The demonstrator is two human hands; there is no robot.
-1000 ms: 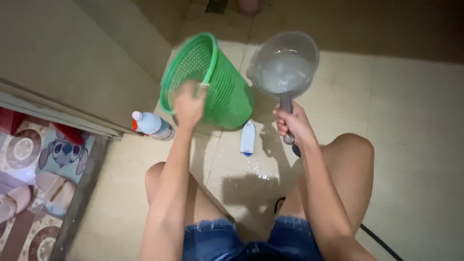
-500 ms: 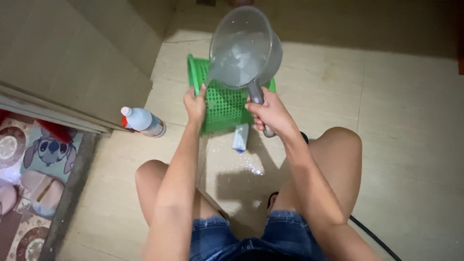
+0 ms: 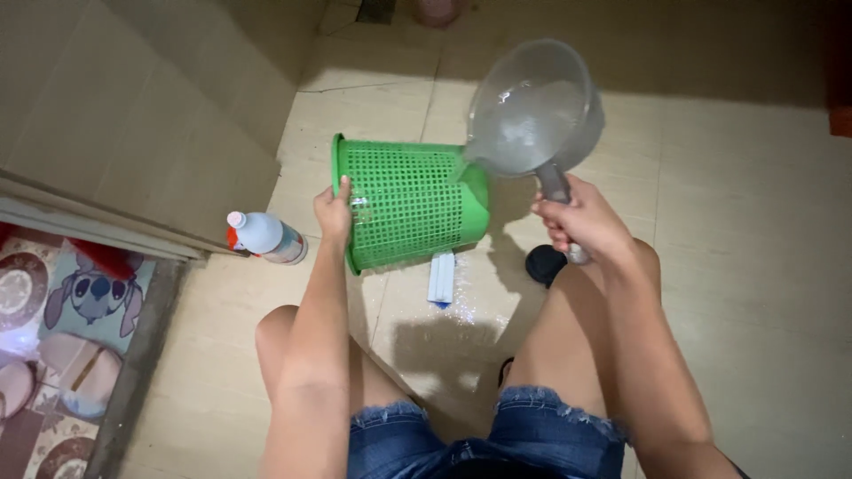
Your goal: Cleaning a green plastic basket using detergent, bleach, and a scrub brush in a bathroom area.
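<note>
A green mesh plastic basket (image 3: 410,204) lies on its side over the wet tiled floor, its open mouth facing left. My left hand (image 3: 335,210) grips the basket's rim. My right hand (image 3: 581,220) is closed around the handle of a clear grey plastic water scoop (image 3: 532,108), held up to the right of the basket's base, with water inside it. A small white and blue brush (image 3: 441,277) lies on the floor just below the basket. My bare knees and denim shorts fill the bottom of the view.
A white bottle with a red collar (image 3: 264,237) lies on the floor left of the basket, next to a beige wall (image 3: 133,115). A patterned mat with slippers (image 3: 62,328) sits beyond the door sill at far left. A dark round object (image 3: 543,263) rests under my right hand.
The scoop has swung from above the basket to its right. The basket now lies turned on its side, mouth to the left, with my left hand still on the rim.
</note>
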